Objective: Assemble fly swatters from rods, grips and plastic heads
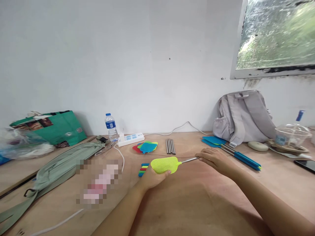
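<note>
A yellow-green fly swatter head (163,165) with a mesh face lies in my left hand (150,178), thumb over its lower edge. From its neck a thin metal rod (189,160) runs right to the fingertips of my right hand (214,160), which close on the rod's far end; the thumb is hidden. Just behind my left hand, several coloured handles (144,165) lie in a row, partly covered. Farther back sit a pile of red, green and blue swatter heads (147,147) and several loose metal rods (170,146), side by side.
Blue swatters with rods and handles (242,158) lie at right, before a grey backpack (242,116). A plastic cup (290,136) and phone (305,165) are farther right. Leftward are a power strip (131,139), water bottle (111,127), green strap bag (61,167) and green bag (59,127).
</note>
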The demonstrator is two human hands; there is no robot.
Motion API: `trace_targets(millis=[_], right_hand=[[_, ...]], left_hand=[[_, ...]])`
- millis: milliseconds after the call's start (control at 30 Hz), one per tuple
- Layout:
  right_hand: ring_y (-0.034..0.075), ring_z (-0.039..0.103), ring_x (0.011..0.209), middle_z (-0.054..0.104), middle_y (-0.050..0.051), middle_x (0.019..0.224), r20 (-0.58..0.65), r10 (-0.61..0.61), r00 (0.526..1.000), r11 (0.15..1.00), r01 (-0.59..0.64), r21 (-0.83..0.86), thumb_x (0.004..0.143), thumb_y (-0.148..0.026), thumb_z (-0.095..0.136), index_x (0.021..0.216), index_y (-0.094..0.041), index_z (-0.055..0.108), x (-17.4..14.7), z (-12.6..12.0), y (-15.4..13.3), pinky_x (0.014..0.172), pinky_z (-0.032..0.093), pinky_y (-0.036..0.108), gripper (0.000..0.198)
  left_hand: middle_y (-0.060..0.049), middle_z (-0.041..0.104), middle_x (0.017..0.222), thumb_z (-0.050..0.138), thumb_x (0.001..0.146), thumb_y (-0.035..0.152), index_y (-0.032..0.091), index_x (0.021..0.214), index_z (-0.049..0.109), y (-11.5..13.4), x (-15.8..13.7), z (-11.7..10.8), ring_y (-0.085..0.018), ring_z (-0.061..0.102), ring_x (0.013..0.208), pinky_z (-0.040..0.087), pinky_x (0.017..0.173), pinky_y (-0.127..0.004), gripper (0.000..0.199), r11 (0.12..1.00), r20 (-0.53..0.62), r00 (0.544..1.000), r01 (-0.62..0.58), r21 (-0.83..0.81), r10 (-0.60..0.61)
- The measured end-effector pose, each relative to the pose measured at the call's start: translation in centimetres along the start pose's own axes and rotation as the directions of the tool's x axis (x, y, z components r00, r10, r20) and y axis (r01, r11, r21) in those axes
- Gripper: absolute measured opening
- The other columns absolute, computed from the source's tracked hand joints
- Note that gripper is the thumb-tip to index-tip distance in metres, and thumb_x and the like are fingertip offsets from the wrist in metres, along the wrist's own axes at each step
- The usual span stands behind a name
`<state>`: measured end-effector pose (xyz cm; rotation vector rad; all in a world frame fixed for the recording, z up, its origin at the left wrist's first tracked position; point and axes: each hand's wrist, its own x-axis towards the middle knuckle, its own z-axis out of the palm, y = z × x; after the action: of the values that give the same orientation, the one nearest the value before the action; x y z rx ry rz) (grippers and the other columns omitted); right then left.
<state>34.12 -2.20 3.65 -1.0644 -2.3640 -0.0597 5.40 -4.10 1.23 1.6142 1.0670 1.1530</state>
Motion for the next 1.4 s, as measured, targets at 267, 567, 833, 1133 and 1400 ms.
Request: trace_targets(millis=[267,567,833,1133,1400], right_hand=[[0.018,0.056,0.074,0.064,0.005,0.082,0.019,-0.021,1.0,0.999,0.022,-0.025,0.085,-0.038,0.04,0.098,-0.029,0.062,0.0,-0.1,-0.5,0.063,0.037,0.027,0.027],[0.017,0.057,0.064,0.066,0.001,0.075,0.132,0.053,0.99,0.994,-0.065,0.087,0.083,-0.04,0.043,0.083,-0.028,0.064,0.0,-0.1,-0.8,0.055,0.033,0.025,0.024],[0.015,0.055,0.059,0.065,0.0,0.067,0.277,0.043,0.96,0.996,-0.061,0.058,0.081,-0.045,0.043,0.071,-0.025,0.064,0.3,-0.6,-1.6,0.052,0.03,0.023,0.03],[0.014,0.054,0.062,0.064,0.001,0.069,0.279,0.133,0.951,0.986,-0.154,0.056,0.08,-0.04,0.046,0.077,-0.021,0.063,0.2,-2.1,-1.8,0.053,0.033,0.022,0.026],[0.016,0.056,0.076,0.062,0.005,0.093,0.153,0.052,0.987,0.995,-0.064,0.075,0.081,-0.027,0.04,0.108,-0.024,0.048,-0.3,0.2,-0.8,0.063,0.039,0.026,0.028]], left_hand=[[-0.001,0.062,0.069,0.057,0.073,0.029,0.022,0.071,0.062,0.6,-0.1,-0.2,-0.015,0.055,0.064,0.043,0.062,-0.024,0.008,0.89,0.094,0.946,-0.325,0.32,0.311],[-0.004,0.062,0.079,0.042,0.083,0.026,0.025,0.089,0.063,1.5,-0.2,-0.5,-0.016,0.054,0.075,0.037,0.068,-0.025,0.022,0.583,0.4,0.765,-0.644,0.495,0.505],[-0.005,0.064,0.08,0.041,0.085,0.024,0.029,0.092,0.064,1.7,-0.3,-0.6,-0.016,0.054,0.072,0.033,0.068,-0.028,0.025,0.416,0.568,0.674,-0.739,0.53,0.472],[-0.005,0.061,0.081,0.044,0.083,0.023,0.019,0.087,0.061,1.1,0.0,0.1,-0.016,0.054,0.075,0.039,0.065,-0.027,0.018,0.429,0.378,0.673,-0.715,0.553,0.635],[-0.005,0.057,0.093,0.055,0.069,0.019,0.02,0.096,0.06,-0.3,2.1,-2.5,-0.019,0.054,0.086,0.044,0.072,-0.03,0.028,0.78,-0.194,0.824,-0.388,0.491,0.532]])
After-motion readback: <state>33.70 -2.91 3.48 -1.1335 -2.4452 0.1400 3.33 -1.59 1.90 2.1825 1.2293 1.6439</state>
